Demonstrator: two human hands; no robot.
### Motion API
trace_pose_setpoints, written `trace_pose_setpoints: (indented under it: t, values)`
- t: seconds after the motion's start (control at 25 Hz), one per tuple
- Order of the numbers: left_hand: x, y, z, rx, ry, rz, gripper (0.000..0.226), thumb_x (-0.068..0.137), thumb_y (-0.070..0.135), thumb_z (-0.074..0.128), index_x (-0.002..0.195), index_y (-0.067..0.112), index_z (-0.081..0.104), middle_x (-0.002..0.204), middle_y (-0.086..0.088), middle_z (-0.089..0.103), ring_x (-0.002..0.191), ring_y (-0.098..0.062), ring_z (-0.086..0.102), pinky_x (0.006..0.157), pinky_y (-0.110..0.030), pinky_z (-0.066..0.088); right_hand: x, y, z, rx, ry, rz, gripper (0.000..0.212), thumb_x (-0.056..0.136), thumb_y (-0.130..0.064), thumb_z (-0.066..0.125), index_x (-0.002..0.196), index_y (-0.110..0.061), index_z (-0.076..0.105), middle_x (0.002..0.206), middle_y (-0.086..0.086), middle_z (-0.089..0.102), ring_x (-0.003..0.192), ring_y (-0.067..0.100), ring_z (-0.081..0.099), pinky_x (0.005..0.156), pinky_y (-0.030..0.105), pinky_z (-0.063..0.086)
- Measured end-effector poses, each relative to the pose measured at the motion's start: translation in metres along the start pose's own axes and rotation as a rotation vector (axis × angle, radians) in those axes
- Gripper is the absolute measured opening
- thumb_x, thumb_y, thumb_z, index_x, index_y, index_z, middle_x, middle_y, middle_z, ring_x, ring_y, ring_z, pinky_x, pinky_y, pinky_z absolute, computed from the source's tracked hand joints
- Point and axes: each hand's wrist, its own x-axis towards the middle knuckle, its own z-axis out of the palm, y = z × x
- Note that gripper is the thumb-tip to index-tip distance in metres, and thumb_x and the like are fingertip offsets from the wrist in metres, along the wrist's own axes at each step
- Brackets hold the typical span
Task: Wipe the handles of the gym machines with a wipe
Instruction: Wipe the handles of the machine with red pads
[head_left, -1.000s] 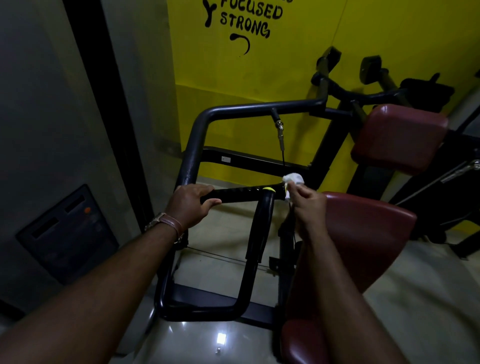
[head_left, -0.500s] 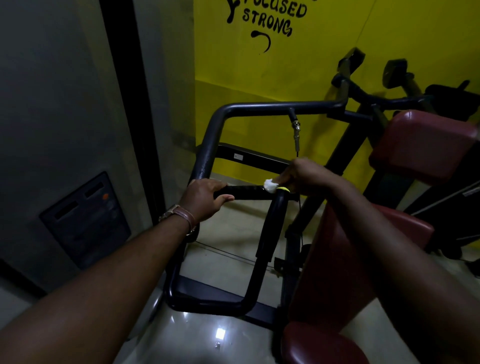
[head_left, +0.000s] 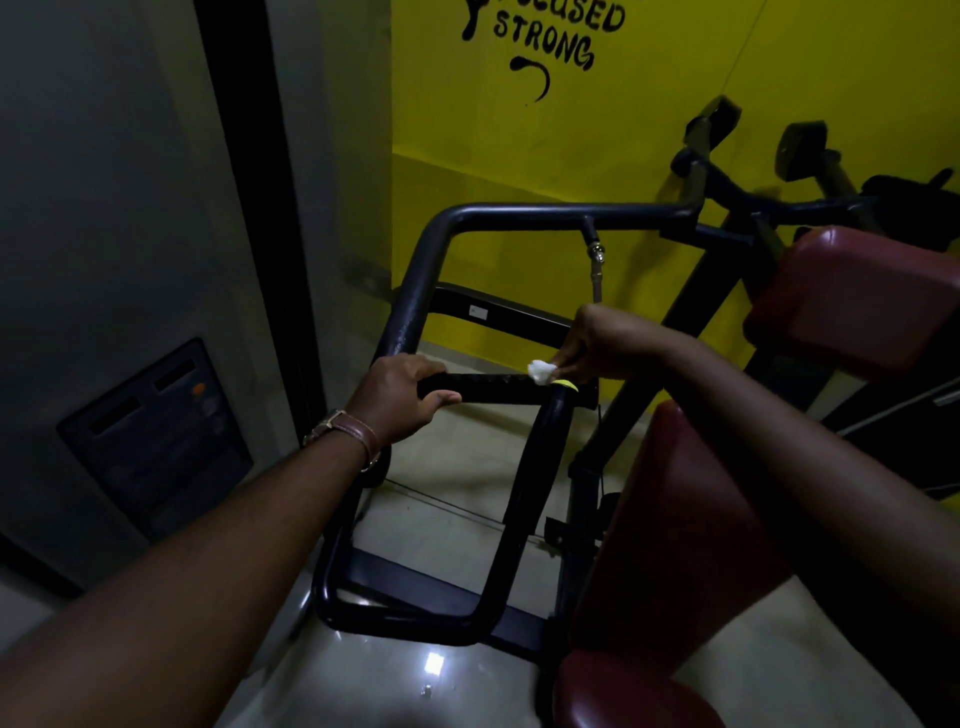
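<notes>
**Wipe on the handle, both hands at the bar**

Wipe sits bunched and white at the right end of the black handle, pinched in the fingertips of the right hand, which is closed on it and presses it onto the top of the bar. Just beside the wad, a small yellow mark shows where the handle meets its upright tube. Over at the other end, the left hand is wrapped around the handle, thumb underneath, fingers over the top, a firm hold. A brown-strapped watch rides on that wrist. Moving outward, the handle belongs to a black tubular machine frame that loops up behind and down toward the pale floor. A dark red seat pad lies under the right forearm, and another red pad stands further back on the right. Behind it all, a yellow wall carries black lettering reading "STRONG".
</notes>
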Motion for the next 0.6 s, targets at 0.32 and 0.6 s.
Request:
trace_pose_setpoints:
  t: [0.32, 0.6]
  values:
    - [-0.004, 0.004, -0.001, 0.122, 0.004, -0.047, 0.039, 0.073, 0.049, 0.062, 0.080, 0.012, 0.071, 0.076, -0.005, 0.067, 0.077, -0.026, 0.059, 0.069, -0.035, 0.051, 0.055, -0.052, 0.021, -0.031, -0.096, -0.135, 0.027, 0.082, -0.031, 0.075, 0.103, -0.015, 0.076, 0.068, -0.016, 0.068, 0.052, -0.003, 0.052, 0.045, 0.007, 0.034]
    - [-0.003, 0.004, 0.002, 0.185, 0.016, -0.083, 0.052, 0.074, 0.059, 0.060, 0.076, 0.008, 0.069, 0.072, -0.007, 0.064, 0.085, -0.026, 0.055, 0.070, -0.034, 0.051, 0.043, -0.029, 0.000, -0.072, -0.185, -0.212, 0.024, 0.084, -0.032, 0.073, 0.103, -0.017, 0.075, 0.068, -0.022, 0.063, 0.051, -0.005, 0.054, 0.047, 0.007, 0.035]
